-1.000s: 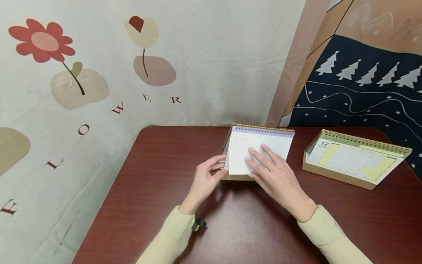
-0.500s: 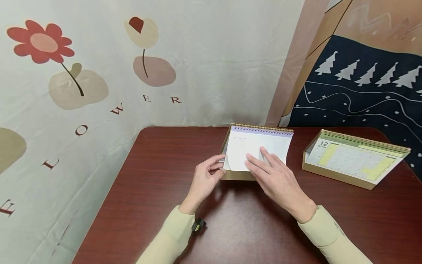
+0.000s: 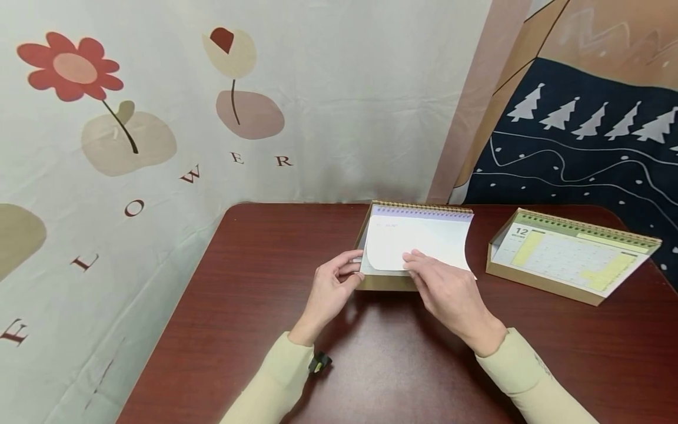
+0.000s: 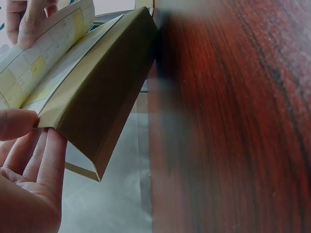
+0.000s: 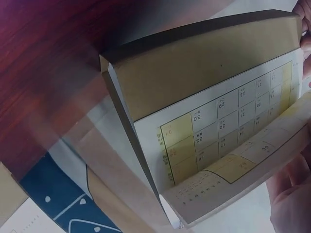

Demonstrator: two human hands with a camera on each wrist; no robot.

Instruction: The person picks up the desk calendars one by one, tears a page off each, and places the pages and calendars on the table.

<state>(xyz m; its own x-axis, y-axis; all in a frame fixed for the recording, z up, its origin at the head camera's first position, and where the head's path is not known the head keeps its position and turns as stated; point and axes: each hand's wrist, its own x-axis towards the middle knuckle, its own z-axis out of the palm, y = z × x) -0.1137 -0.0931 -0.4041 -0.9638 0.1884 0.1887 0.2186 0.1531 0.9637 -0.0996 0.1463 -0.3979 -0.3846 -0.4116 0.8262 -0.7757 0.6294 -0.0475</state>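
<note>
A desk calendar (image 3: 389, 282) with a purple header strip and spiral binding stands on the table, its brown cardboard base toward me. My left hand (image 3: 333, 285) grips its lower left corner; in the left wrist view the thumb lies on the front and the fingers reach under the cardboard. My right hand (image 3: 445, 288) pinches the lower edge of a calendar page (image 3: 389, 247), which bows up and away from the sheets beneath. A date grid with yellow columns shows on the sheet below (image 5: 214, 121) in the right wrist view.
To the right stands a second desk calendar (image 3: 577, 259) with a green header and a "12" on its page. The dark red wooden table (image 3: 254, 253) ends at a printed curtain (image 3: 344, 118) behind. A small black device (image 3: 320, 362) sits at my left wrist.
My right hand's fingers have slid down from lying on the page and drawn together at its lower edge. The page now curls up. My left hand stays at the corner.
</note>
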